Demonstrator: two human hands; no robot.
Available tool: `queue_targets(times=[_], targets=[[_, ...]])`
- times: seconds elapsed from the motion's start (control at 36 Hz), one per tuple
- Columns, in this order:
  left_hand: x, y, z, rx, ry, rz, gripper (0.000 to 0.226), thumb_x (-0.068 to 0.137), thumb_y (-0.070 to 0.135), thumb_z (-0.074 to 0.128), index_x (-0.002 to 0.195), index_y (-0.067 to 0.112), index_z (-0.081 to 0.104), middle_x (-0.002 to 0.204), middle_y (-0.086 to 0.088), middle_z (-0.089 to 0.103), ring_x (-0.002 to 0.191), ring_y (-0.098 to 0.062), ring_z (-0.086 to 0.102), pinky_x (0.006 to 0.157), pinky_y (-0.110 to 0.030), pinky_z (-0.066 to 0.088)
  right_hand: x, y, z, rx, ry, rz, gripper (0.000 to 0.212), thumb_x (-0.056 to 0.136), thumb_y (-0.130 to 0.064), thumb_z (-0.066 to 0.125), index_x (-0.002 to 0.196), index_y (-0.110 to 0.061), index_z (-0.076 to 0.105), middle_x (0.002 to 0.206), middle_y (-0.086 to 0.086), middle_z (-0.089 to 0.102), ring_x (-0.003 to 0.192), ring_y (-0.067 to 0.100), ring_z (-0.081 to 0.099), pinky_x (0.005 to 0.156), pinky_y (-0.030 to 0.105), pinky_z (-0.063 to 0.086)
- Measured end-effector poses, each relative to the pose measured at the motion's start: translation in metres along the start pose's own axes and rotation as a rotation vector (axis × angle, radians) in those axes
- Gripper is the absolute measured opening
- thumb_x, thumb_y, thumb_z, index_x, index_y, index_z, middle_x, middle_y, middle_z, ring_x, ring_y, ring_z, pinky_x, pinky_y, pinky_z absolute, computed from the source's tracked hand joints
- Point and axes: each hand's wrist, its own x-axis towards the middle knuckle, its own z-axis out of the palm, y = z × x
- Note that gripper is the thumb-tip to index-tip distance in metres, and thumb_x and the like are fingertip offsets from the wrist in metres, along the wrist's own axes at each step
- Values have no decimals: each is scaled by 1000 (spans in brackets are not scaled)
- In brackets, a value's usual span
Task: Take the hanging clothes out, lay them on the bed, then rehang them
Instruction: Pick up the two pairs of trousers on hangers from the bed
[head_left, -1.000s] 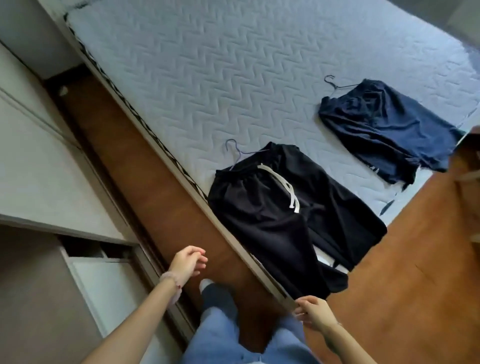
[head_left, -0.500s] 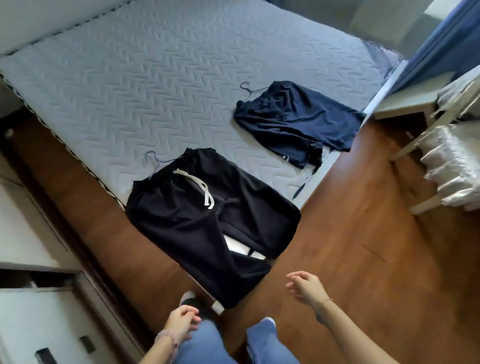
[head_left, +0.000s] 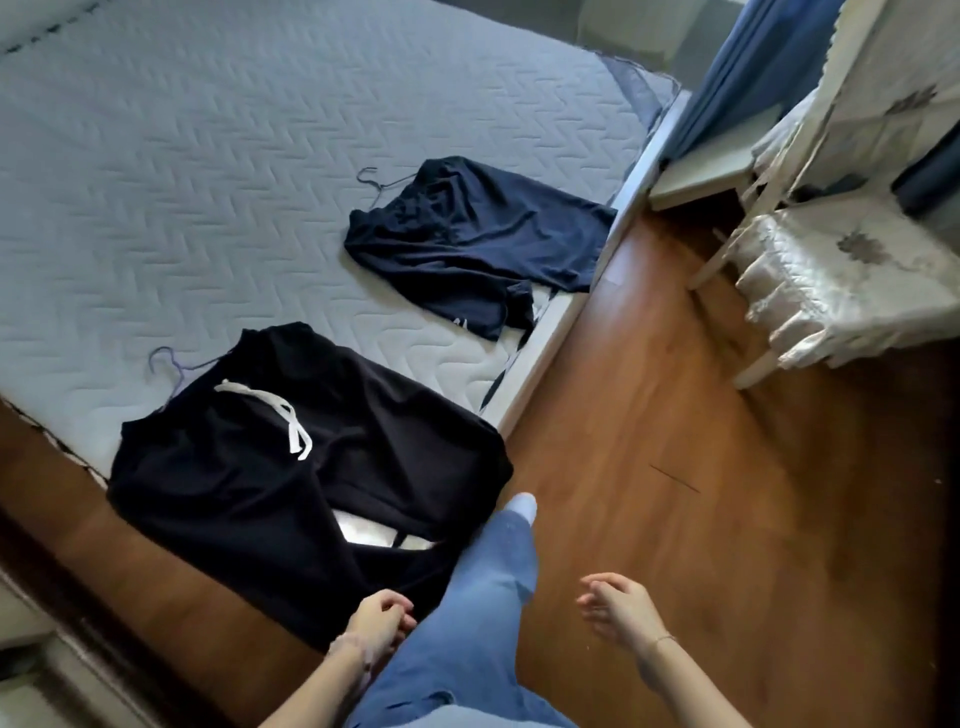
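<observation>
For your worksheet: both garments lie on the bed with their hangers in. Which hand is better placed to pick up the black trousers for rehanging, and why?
Probably the left hand: it hangs empty beside the black trousers drooping off the bed. The right hand, also empty, is over bare floor.

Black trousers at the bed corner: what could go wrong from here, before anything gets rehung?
1. The black trousers overhang the bed corner, so they may slide onto the floor.
2. The leg is stepping close beside that draped fabric and could snag it.
3. Both the left hand and the right hand are empty; grabbing cloth rather than the hanger hook could pull the trousers off it.
</observation>
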Motion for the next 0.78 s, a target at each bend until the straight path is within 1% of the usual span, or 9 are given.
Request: queue_targets(times=[0.06,0.19,0.28,0.33,0.42,0.5,0.56,0.64,0.78], targets=[[11,20,8,5,7,-4,28,91,-5,35,80,6,58,66,-9,59,53,-18,49,44,-19,35,14,-9,-11,10,4,11,24,93,0,43,76,-7,59,56,7,58,33,9,49,41,15,30],[43,94,24,-6,19,-9,28,90,-6,33,81,6,57,68,-10,58,53,-19,49,48,-21,36,51,-44,-44,-4,-10,32,28,93,6,41,73,-2,59,41,6,58,26,12,48,32,11,29],[56,157,33,2,32,24,29,90,-4,34,80,9,58,70,-7,61,54,-16,49,47,-19,34,69,-79,-71,-85,-18,57,24,92,5,44,75,2,62,44,9,60,29,15,50,37,15,34],[60,203,39,-12,23,60,28,91,-1,35,81,12,58,73,-5,62,56,-14,50,47,-19,34,84,-109,-89,-140,-10,61,21,91,3,47,77,4,63,47,10,61,31,16,50,39,16,35],[69,274,47,-57,6,119,27,92,0,35,82,12,57,73,-4,61,58,-13,51,48,-20,36,114,-159,-111,-171,-9,54,21,91,6,45,77,6,61,43,11,58,26,13,43,32,12,30],[78,337,54,-107,-7,150,25,94,1,34,83,12,54,71,-3,58,57,-13,50,44,-17,36,145,-212,-123,-200,13,38,23,91,6,43,74,2,58,39,8,56,23,10,40,31,8,25],[84,370,57,-157,1,163,26,94,0,33,83,11,53,71,-4,58,57,-13,50,45,-18,35,159,-250,-126,-240,17,16,23,91,5,43,75,0,58,44,9,57,24,9,42,31,9,26],[93,413,60,-271,27,165,29,94,-2,33,78,13,52,70,-5,56,58,-14,50,47,-19,39,183,-304,-126,-296,-16,-38,24,90,7,40,75,0,57,50,13,56,25,7,44,30,9,27],[111,451,68,-431,114,118,28,93,-1,36,77,14,54,72,-5,57,60,-15,52,53,-22,38,235,-384,-124,-452,-96,-86,22,89,9,43,74,2,57,44,10,55,27,7,48,31,11,32]])
